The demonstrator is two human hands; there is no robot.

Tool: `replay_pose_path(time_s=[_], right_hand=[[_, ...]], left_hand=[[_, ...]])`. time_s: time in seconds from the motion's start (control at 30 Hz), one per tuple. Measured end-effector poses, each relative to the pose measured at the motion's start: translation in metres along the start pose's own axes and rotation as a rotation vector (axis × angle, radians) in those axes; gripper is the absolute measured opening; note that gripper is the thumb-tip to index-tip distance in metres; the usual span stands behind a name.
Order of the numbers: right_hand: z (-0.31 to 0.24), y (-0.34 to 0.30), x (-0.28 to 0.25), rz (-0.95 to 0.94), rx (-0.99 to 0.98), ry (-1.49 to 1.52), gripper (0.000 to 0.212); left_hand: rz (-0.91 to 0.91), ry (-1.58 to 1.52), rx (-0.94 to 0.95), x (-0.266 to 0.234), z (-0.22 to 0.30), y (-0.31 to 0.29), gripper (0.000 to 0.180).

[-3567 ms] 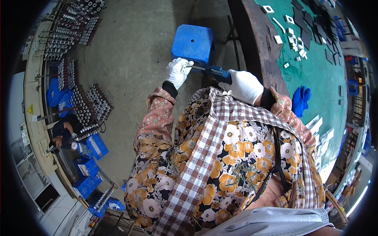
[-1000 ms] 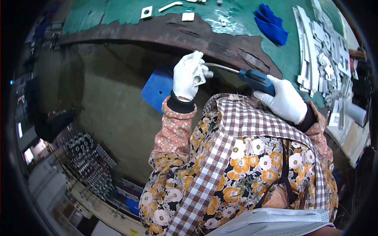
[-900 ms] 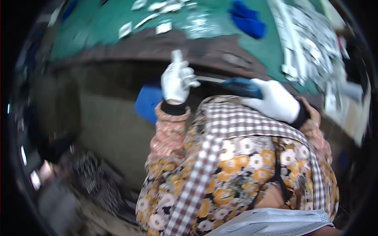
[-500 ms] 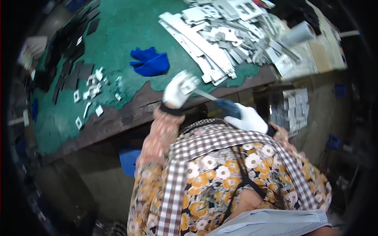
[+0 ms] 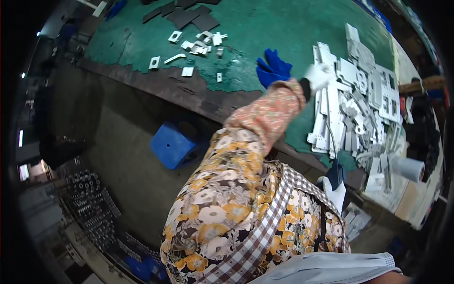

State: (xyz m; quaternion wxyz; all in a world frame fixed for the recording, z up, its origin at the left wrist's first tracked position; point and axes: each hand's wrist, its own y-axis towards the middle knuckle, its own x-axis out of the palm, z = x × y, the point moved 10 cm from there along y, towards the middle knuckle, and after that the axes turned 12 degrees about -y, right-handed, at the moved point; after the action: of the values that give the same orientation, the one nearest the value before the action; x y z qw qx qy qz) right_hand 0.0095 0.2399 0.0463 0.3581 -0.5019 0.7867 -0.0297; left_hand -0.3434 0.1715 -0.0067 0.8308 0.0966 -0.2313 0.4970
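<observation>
My left hand (image 5: 319, 76), in a white glove, reaches out over the table to the left edge of a pile of flat, pale metal parts (image 5: 332, 102). Its fingers are blurred, so a grip cannot be made out. Close to my body at the lower right, my gloved right hand (image 5: 335, 193) is closed round the dark handle of a file (image 5: 335, 171). The file's thin shaft points up toward the pile. A crumpled blue cloth or glove (image 5: 274, 67) lies just left of my left hand.
Several small white metal pieces (image 5: 200, 47) and dark flat plates (image 5: 191, 18) lie on the green tabletop (image 5: 156, 40). Below the table's edge is a blue stool (image 5: 171, 146). A roll of clear film (image 5: 408, 169) stands at the right.
The view has swung left, so the table's contents appear farther right. My left hand has moved away from the file's tip and out to the metal pile. The right hand still holds the file.
</observation>
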Motion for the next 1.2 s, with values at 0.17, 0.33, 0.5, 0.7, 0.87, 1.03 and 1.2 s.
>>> replay_pose_path(time_s=[0.17, 0.33, 0.5, 0.7, 0.87, 1.03, 1.2], right_hand=[[-0.054, 0.024, 0.059, -0.145, 0.015, -0.308, 0.031], [-0.116, 0.031, 0.128, -0.229, -0.132, -0.539, 0.036], [-0.168, 0.026, 0.197, -0.343, -0.142, -0.719, 0.040], [-0.213, 0.021, 0.259, -0.453, -0.454, -0.737, 0.036], [-0.258, 0.003, 0.326, -0.594, -0.787, -0.726, 0.031], [-0.256, -0.064, 0.398, -0.954, -1.065, -0.935, 0.032], [-0.227, -0.119, 0.429, -1.195, -1.331, -1.008, 0.036]], left_hand=[[0.597, 1.160, 0.272, -0.264, 0.153, -0.100, 0.024], [1.047, 1.663, -0.071, -0.455, 0.243, -0.217, 0.024], [0.999, 1.486, -0.414, -0.533, 0.247, -0.241, 0.054], [0.840, 0.289, 0.189, -0.571, 0.212, -0.265, 0.045], [0.458, -0.949, 0.493, -0.460, 0.190, -0.354, 0.030], [0.661, -1.157, 0.592, -0.435, 0.104, -0.470, 0.042], [0.785, -1.199, 0.688, -0.379, 0.040, -0.560, 0.046]])
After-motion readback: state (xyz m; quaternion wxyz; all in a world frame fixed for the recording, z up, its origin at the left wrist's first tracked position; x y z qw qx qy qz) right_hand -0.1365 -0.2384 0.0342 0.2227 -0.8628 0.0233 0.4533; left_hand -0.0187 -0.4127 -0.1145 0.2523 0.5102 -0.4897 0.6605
